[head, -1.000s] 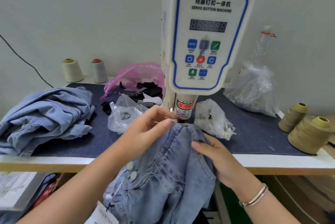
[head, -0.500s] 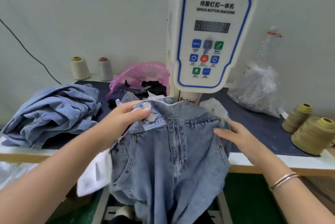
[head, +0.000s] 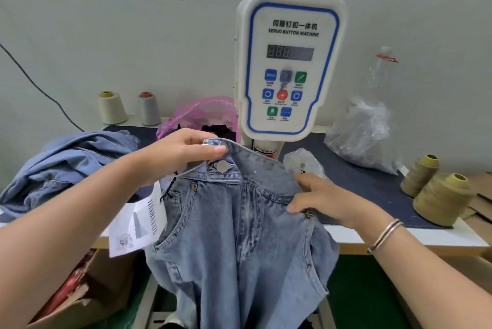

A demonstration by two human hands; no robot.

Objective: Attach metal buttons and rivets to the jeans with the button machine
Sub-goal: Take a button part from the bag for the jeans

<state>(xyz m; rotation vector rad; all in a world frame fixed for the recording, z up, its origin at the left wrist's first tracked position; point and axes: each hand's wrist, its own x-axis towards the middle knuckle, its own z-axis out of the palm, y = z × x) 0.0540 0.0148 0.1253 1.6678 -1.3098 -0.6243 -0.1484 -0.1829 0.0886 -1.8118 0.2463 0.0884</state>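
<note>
I hold a pair of light-blue, faded denim jeans (head: pixel 239 235) up in front of the white servo button machine with its blue-edged control panel (head: pixel 288 65). The waistband is uppermost and runs roughly level from left to right; the legs hang straight down past the front edge of the white tabletop (head: pixel 415 235), so the long axis is vertical. Two round silver metal buttons (head: pixel 222 166) sit one above the other at the left end of the waistband, and small copper rivets (head: pixel 308 266) mark the pocket corners. A white paper tag (head: pixel 137 225) dangles at the left side. My left hand (head: pixel 183 153) pinches the waistband at the upper button, thumb on top. My right hand (head: pixel 330 201) grips the waistband's right end, fingers closed on the cloth.
</note>
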